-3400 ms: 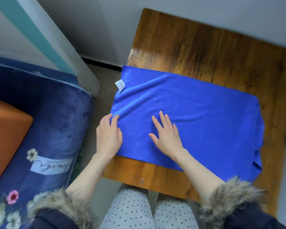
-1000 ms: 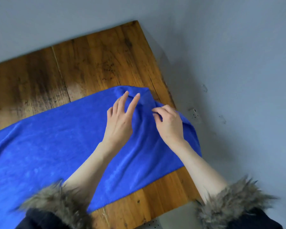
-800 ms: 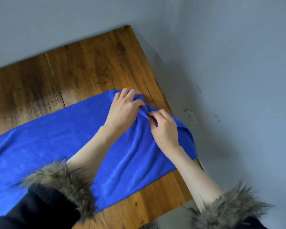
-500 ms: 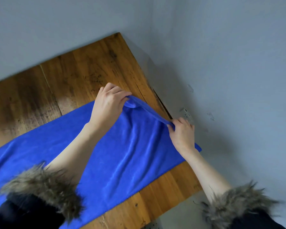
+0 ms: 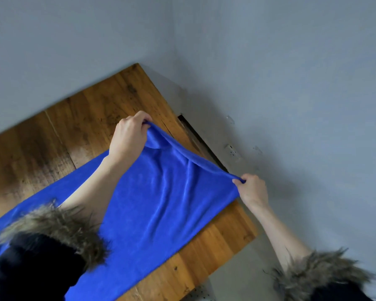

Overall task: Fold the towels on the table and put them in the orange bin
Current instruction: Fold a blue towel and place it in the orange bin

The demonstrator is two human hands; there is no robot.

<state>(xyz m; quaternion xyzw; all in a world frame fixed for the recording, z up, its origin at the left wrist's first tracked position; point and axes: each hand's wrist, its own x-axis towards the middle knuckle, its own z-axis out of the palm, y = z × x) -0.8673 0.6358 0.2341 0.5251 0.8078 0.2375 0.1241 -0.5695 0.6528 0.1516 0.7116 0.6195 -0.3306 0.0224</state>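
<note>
Grey wall (image 5: 291,61) with socket (image 5: 231,149)

My towel (image 5: 161,205) runs off the lower left of the frame, so its far end is cut off. My left sleeve (image 5: 41,253) covers part of it there. The corners I pinch are hidden inside my fingers (image 5: 137,120). The desk (image 5: 63,131) is cut by the left and bottom edges.

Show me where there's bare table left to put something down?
The widest bare wood on the table lies between the towel's far edge and the wall. A narrower strip runs along the near edge beside the right forearm. The end by the corner is crowded: the left hand and right hand hold the towel's end up.
</note>
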